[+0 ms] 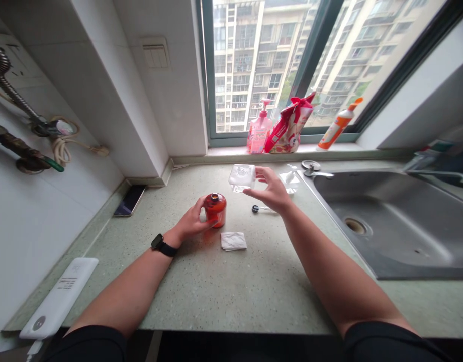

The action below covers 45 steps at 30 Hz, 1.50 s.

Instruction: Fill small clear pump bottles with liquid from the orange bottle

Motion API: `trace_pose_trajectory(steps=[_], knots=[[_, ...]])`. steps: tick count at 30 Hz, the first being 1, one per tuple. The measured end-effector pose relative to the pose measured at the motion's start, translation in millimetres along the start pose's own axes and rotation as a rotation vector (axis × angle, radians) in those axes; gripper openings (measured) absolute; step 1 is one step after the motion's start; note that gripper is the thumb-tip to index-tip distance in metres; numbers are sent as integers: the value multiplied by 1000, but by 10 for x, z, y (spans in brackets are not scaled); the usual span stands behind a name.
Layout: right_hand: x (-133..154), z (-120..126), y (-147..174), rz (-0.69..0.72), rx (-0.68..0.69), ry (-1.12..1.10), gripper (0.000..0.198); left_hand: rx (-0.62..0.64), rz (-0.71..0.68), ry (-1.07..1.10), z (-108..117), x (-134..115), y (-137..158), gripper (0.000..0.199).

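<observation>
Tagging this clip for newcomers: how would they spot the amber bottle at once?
On the pale green countertop, left of the sink, find the left hand. It holds an upright, uncapped amber bottle. Its reddish colour sets it apart from the clear container by the right hand.

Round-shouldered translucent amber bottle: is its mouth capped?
No, the amber bottle, with the left hand around it, shows an open mouth on top.

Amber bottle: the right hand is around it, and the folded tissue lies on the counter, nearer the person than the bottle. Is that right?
Not quite: the head view shows the left hand around the amber bottle, while the right hand is at the clear container. The folded tissue does lie on the counter, nearer the person.
</observation>
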State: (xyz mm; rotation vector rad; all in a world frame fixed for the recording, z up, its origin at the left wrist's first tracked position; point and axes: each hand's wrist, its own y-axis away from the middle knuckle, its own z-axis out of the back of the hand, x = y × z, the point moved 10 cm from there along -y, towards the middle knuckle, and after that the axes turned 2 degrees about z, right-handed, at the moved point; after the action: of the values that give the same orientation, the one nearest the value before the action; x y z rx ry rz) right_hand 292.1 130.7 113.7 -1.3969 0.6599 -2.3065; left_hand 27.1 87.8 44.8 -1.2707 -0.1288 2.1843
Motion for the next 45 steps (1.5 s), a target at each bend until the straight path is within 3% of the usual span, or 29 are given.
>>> trace_pose_trajectory(steps=[8,13,17,32,45], knots=[[55,206,21,31,21,49,73,-29,134,-156,174,-178,-198,70],[86,272,17,91,40,135,71,-218,192,-140,167,-218,-182,70],[64,280,15,109,55,192,70,-350,106,-239,160,-288,-70,76],[73,144,65,130,235,308,68,-375,57,-509,141,-333,29,83],[138,0,125,157,304,351,66,-370,63,-586,132,-421,43,77]])
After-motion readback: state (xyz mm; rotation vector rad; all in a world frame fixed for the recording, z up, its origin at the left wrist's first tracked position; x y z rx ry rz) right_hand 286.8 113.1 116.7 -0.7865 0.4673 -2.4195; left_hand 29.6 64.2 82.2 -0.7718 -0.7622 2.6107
